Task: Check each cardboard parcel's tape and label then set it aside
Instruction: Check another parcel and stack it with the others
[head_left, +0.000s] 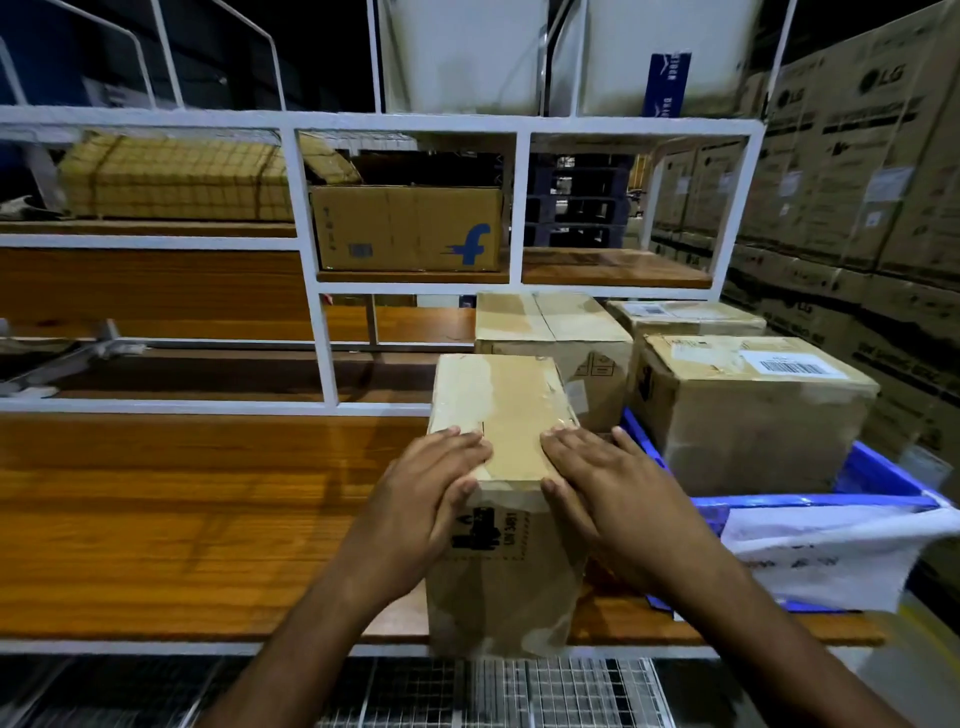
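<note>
Hands flank the tall brown cardboard parcel (501, 499) standing at the wooden desk's (208, 519) front edge: left hand (431, 488) and right hand (592, 483) lie flat with straight fingers on its taped top, likely smoothing the tape to test its seal.

The scene is dim overall, with the upper left of the frame falling almost to black. Light comes from above and ahead, leaving a soft sheen on the wooden bench (156, 519) in the lower left and a faint glare on the tape of the parcel (501, 410) at centre. The white rack (405, 124) is the brightest part. Wide-angle distortion bows the straight bars and tilts the stacked cartons (857, 171) at the right edge. Edges look soft and slightly smeared; the centre is sharper.
</note>
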